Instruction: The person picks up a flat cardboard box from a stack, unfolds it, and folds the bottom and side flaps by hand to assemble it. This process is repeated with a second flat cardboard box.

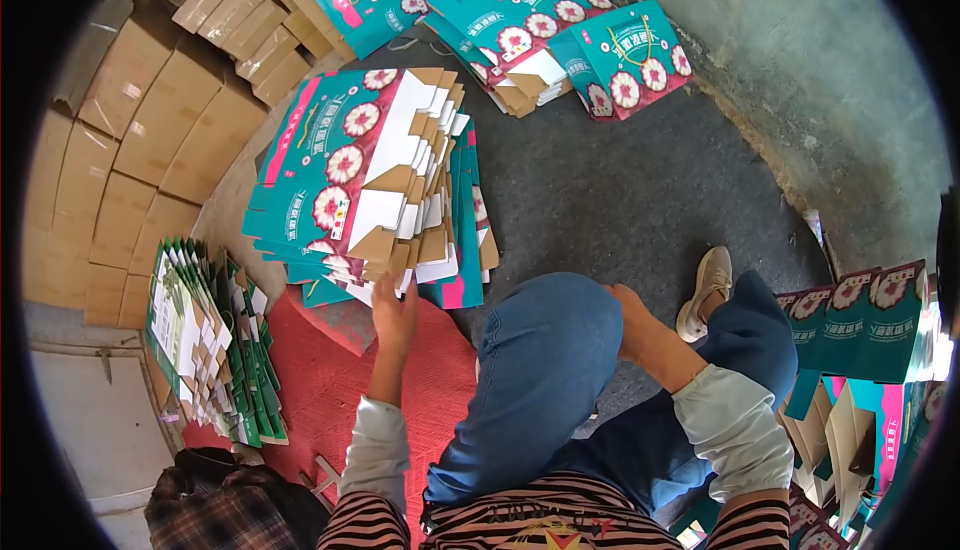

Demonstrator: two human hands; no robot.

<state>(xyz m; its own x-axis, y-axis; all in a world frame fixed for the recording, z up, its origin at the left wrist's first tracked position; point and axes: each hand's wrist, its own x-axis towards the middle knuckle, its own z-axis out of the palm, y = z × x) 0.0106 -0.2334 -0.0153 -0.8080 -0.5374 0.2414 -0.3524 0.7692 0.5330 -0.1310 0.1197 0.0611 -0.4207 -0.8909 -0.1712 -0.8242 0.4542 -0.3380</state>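
My left hand (394,312) reaches up to the lower edge of a stack of flattened printed cartons (345,165). Its fingers are apart, with their tips right at the white and brown flaps (405,200). The cartons are teal with pink strips and pictures of round, pale-centred fruit, and they lie fanned over one another. Beside my bent knee (560,340) is my right hand (632,322), its fingers mostly hidden behind the denim.
Brown cardboard boxes (150,140) are piled at the left. Green-and-white cartons (190,340) lean by the red mat (310,390). More teal cartons stand by the wall, including a corded one (630,60), and at the right (860,330). Dark clothing (235,505) lies lower left.
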